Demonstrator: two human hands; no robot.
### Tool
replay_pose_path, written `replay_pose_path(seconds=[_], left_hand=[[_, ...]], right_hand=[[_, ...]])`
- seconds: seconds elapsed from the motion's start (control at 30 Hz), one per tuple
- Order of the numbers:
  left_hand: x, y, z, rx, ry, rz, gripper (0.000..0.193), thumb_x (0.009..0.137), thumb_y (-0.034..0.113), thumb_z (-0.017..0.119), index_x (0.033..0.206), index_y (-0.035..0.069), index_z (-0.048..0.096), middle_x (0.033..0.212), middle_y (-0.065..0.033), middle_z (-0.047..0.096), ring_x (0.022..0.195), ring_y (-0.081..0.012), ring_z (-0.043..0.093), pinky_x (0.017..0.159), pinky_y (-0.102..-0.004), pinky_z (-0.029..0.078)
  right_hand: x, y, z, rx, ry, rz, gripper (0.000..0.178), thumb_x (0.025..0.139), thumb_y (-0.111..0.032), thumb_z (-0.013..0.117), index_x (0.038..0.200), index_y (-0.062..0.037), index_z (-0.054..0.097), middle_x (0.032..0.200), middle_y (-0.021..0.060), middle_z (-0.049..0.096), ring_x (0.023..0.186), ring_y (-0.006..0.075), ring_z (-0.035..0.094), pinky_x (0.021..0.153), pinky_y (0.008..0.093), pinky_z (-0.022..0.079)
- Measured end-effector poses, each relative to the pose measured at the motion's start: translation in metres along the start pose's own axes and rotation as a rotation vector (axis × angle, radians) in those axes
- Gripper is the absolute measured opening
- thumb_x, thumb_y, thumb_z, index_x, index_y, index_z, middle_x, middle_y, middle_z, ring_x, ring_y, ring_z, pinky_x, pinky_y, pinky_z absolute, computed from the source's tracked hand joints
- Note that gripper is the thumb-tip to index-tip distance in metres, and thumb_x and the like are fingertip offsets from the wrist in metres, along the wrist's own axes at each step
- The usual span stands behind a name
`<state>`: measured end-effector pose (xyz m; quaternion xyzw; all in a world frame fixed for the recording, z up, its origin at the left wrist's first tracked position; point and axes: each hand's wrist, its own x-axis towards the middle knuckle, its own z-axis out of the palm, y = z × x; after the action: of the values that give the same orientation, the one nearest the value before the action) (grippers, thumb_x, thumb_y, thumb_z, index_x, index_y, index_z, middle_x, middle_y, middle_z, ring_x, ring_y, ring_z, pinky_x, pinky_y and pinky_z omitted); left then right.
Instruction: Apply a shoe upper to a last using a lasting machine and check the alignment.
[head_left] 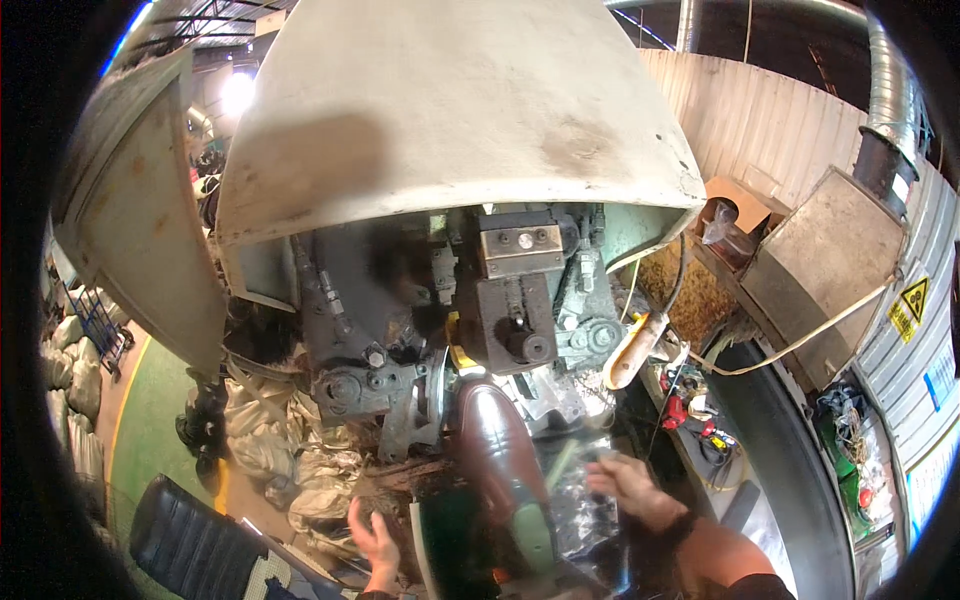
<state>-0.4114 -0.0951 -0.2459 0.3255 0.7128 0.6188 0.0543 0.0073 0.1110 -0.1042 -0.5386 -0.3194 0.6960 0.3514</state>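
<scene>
- Brown shoe (490,440): toe at machine's (515,300) lower front edge.
- Left hand (374,545): wide, seemingly empty.
- Right hand (638,492): beside shoe, fingers part-curled; contents we cannot tell.
- Risk, we judge: shoe twisting askew, neither palm bracing it.

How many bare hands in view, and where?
2: the left hand, open, left of the brown leather dress shoe; the right hand, right of that shoe. No others visible.
</scene>
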Motion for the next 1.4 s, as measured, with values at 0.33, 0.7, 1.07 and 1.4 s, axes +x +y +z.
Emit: replay_pose_path(seconds=[0.33,0.7,1.07,1.4], left_hand=[[-0.032,-0.040,0.009,0.202,-0.348,0.122,0.041,0.097,0.020,0.055,0.131,-0.003,0.048,0.155,-0.0249,0.038,0.152,-0.0442,0.021,0.123,-0.0525,0.018],[0.010,0.081,-0.008,0.069,-0.047,0.190,0.034,0.096,0.008,0.059,0.128,-0.005,0.059,0.135,-0.0196,0.059,0.128,-0.0326,0.056,0.111,-0.0408,0.040],[-0.074,0.281,0.094,0.010,-0.334,0.240,0.117,0.070,0.030,0.093,0.154,-0.004,0.020,0.157,-0.0308,0.028,0.146,-0.0380,0.033,0.121,-0.0437,0.027],[-0.078,0.253,0.109,-0.281,-0.377,0.203,0.100,0.077,-0.008,0.074,0.156,0.007,0.016,0.136,-0.0148,0.050,0.121,-0.0228,0.055,0.106,-0.0383,0.045]], right_hand=[[0.051,0.037,-0.048,-0.169,0.326,0.043,0.076,0.090,-0.026,0.076,0.155,-0.0157,0.037,0.104,0.0027,0.062,0.093,0.0157,0.057,0.085,0.0397,0.048],[0.056,0.039,-0.039,-0.219,0.271,0.031,0.092,0.091,-0.020,0.075,0.162,-0.0019,0.018,0.159,0.0237,0.038,0.142,0.0381,0.043,0.113,0.0478,0.039],[-0.061,-0.002,0.010,-0.897,-0.538,-0.374,0.065,0.100,-0.022,0.066,0.158,-0.0124,0.038,0.110,0.0095,0.072,0.095,0.0146,0.067,0.083,0.0281,0.056],[-0.073,0.053,0.001,-1.595,-0.145,-0.961,0.054,0.093,-0.032,0.060,0.146,-0.0243,0.052,0.078,0.0144,0.073,0.069,0.0357,0.072,0.065,0.0498,0.057]])
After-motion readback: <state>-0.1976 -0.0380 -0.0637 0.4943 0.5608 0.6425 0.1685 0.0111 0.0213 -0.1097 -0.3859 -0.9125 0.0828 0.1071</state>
